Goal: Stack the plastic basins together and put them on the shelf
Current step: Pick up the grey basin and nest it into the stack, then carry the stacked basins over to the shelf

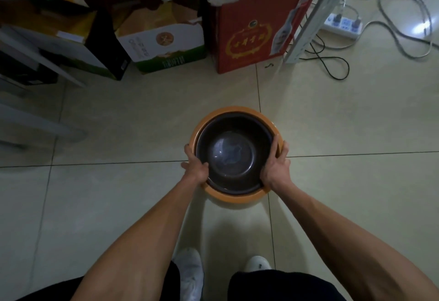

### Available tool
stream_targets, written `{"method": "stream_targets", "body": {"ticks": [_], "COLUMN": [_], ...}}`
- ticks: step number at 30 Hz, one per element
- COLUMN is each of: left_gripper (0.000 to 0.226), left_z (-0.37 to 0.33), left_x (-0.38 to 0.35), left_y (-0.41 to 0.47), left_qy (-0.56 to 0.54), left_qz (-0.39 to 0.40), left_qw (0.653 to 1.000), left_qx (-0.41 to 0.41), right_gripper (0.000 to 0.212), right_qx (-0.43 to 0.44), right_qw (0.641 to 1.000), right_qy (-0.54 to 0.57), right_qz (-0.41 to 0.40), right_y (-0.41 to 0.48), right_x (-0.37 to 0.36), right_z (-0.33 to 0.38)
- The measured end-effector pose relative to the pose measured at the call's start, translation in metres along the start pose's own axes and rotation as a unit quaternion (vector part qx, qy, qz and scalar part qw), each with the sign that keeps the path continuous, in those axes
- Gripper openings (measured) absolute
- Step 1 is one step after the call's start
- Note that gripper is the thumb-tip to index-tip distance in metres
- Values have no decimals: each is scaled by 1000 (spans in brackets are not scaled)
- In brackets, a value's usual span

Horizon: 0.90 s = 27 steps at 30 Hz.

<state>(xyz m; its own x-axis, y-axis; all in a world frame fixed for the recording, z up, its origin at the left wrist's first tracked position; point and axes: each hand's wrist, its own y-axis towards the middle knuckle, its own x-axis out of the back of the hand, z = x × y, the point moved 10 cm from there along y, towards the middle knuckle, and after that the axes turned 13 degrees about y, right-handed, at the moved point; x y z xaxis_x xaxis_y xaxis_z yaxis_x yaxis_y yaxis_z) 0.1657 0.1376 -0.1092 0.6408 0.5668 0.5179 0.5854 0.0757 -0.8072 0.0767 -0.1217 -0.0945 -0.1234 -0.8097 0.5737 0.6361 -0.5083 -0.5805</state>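
**Basins nested, shelf run comes next**

So the dark basin (234, 155) is sitting down inside the orange basin (237, 195), rims pretty much concentric, and the pair is out in front of me over the tiled floor (118, 122). Can't tell for sure from this angle if the stack is resting on the tiles or just lifted off them. My left hand (196, 168) is clamped on the near-left rim, thumb hooked over the dark lip, and my right hand (276, 164) has the right rim the same way, fingers wrapped round the orange edge. Both hands closed on the stack, nothing loose.

I'd call the stacking part done, so this is the carry step. The next move needs both grips kept even so the inner basin doesn't slide or tip, then a lift toward the white shelf upright (308, 20) at the back. Watch out: a red carton (249, 39) and other boxes crowd the shelf's foot, and cables (332, 67) trail near a power strip (343, 24) just right of it.
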Motion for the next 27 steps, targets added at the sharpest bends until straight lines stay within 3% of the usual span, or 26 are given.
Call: {"method": "stream_targets", "body": {"ticks": [2, 6, 10, 12, 14, 15, 20, 24, 27], "left_gripper": [90, 91, 87, 84, 77, 74, 66, 65, 67], "left_z": [2, 6, 6, 8, 12, 11, -6, -39, -69], "left_x": [-1, -3, -4, 1, 11, 18, 75, 140, 196], "left_y": [5, 14, 19, 22, 16, 12, -38, -104, -163], "left_qy": [3, 11, 7, 25, 30, 29, 40, 23, 21], "left_qz": [-28, -87, -87, -73, -55, -50, -58, -71, -75], "left_qw": [1000, 996, 996, 997, 998, 998, 997, 997, 995], "left_qx": [11, 26, 5, -14, -8, -5, -8, -30, -67], "right_gripper": [127, 127, 109, 81, 43, 34, 27, 41, 39], "right_qx": [6, -17, -30, -130, -213, -225, -229, -216, -200], "right_qw": [998, 996, 995, 974, 959, 958, 954, 955, 958], "right_qy": [-54, -83, 95, 184, 184, 178, 193, 202, 206], "right_qz": [-9, 12, -8, -21, -15, -21, -26, -23, -9], "right_y": [8, 14, 21, 23, 12, 6, -31, -80, -129], "right_x": [-4, -7, 8, 16, 16, 20, 55, 106, 158], "right_z": [-2, -8, -20, -40, -52, -46, 17, 80, 144]}}
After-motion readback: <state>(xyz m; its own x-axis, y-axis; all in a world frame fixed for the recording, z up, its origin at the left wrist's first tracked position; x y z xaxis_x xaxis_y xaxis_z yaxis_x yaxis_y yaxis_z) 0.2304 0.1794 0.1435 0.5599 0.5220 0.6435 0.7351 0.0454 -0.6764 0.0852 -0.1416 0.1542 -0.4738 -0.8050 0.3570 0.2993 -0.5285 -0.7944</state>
